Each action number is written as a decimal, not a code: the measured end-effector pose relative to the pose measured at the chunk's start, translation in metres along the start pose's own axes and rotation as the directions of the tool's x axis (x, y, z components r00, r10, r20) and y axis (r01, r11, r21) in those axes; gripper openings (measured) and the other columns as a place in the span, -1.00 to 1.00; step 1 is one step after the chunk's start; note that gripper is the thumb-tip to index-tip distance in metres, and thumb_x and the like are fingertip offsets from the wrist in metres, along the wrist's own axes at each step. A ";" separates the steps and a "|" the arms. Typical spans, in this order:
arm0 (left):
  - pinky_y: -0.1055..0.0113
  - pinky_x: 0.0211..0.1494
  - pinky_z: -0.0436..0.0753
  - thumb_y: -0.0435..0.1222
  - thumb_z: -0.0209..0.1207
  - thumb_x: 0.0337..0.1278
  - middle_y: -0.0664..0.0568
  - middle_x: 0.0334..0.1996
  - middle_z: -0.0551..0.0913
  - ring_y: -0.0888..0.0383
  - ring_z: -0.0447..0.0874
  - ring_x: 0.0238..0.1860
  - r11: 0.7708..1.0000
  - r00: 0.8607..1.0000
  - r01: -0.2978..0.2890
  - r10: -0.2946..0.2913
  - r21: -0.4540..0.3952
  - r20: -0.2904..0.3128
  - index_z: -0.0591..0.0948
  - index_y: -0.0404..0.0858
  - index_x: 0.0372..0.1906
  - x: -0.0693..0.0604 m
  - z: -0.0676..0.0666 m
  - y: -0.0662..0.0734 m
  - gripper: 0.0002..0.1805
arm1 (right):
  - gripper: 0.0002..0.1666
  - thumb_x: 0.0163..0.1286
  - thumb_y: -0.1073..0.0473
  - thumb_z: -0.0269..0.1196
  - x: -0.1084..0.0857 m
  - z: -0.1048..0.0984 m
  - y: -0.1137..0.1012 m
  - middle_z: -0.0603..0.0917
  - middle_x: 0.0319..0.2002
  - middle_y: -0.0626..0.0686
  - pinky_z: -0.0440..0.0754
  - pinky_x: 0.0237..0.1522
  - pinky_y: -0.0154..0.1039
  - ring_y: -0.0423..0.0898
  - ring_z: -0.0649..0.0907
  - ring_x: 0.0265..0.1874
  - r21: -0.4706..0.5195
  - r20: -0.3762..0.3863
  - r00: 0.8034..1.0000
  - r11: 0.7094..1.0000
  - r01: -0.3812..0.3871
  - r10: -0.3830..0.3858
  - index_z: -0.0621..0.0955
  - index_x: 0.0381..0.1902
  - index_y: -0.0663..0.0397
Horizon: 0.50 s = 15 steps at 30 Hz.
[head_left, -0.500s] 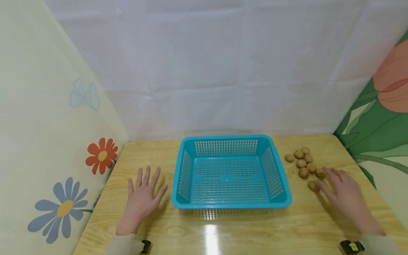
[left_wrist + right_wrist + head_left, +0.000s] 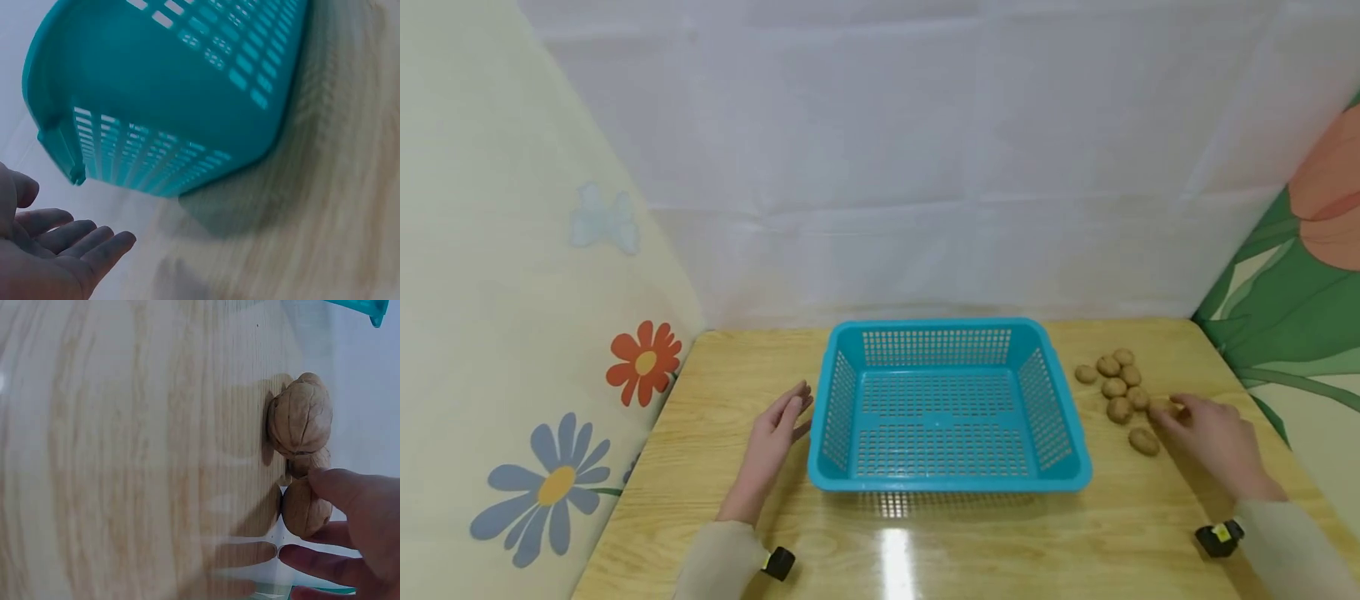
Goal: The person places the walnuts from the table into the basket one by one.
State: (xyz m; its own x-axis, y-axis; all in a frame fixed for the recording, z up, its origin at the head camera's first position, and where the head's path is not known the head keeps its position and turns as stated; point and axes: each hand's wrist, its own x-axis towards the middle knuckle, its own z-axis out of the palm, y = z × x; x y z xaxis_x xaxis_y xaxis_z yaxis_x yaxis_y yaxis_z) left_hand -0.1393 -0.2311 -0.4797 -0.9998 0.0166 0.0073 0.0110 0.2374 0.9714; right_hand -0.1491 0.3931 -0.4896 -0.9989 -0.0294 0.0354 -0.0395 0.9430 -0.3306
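Observation:
In the head view, a turquoise plastic basket (image 2: 951, 485) with perforated sides stands on the table. My left hand (image 2: 769, 437) is just left of it, fingers extended; the left wrist view shows the palm and fingers (image 2: 103, 253) apart from the basket wall. Several walnuts (image 2: 1113, 388) lie in a cluster to the right of the basket, with a separate walnut (image 2: 1144, 442) nearer me. My right hand (image 2: 1213, 442) pinches a walnut (image 2: 305, 509) between thumb and fingers, seen in the right wrist view. In the head view that walnut is hidden by the hand.
A light wooden table (image 2: 1000, 542) carries everything. White cloth (image 2: 887, 167) hangs behind it. Panels with printed flowers (image 2: 553, 487) border the left side, and a leaf-and-flower panel (image 2: 1300, 317) borders the right.
My left hand has turned from palm-down to on edge and moved right, closer to the basket. My right thumb and fingers have come together around a walnut; the nearest walnut is now apart from the thumb.

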 end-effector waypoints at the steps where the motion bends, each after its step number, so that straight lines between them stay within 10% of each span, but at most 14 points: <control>1: -0.04 0.38 0.54 -0.07 -0.14 0.72 -0.27 0.55 0.30 -0.21 0.31 0.53 0.999 1.000 0.023 -0.022 -0.040 0.006 0.24 -0.39 0.59 0.002 0.003 0.002 -0.37 | -0.23 0.62 -0.20 0.12 0.000 0.000 0.001 0.73 -0.10 0.45 0.56 -0.35 0.37 0.47 0.66 -0.22 -0.001 -0.001 1.000 1.000 0.000 0.000 0.54 0.18 0.54; 15: 0.27 0.15 0.71 -0.23 0.06 0.63 -0.20 0.49 0.42 0.12 0.63 0.25 0.946 0.983 0.183 -0.174 -0.269 0.056 0.28 -0.26 0.60 0.014 0.018 0.012 -0.41 | -0.42 0.56 0.07 0.26 0.000 0.000 -0.005 0.68 -0.06 0.53 0.53 -0.19 0.40 0.53 0.62 -0.15 0.061 -0.102 0.994 0.998 0.031 -0.024 0.52 0.18 0.56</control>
State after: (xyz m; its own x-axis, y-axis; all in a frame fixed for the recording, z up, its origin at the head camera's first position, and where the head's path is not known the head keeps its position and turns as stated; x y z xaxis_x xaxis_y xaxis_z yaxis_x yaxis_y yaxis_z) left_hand -0.1528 -0.2109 -0.4720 -0.9841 0.0297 -0.1750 -0.1759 -0.0341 0.9838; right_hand -0.1486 0.3879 -0.4880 -0.9900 -0.0182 0.1397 -0.0713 0.9197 -0.3860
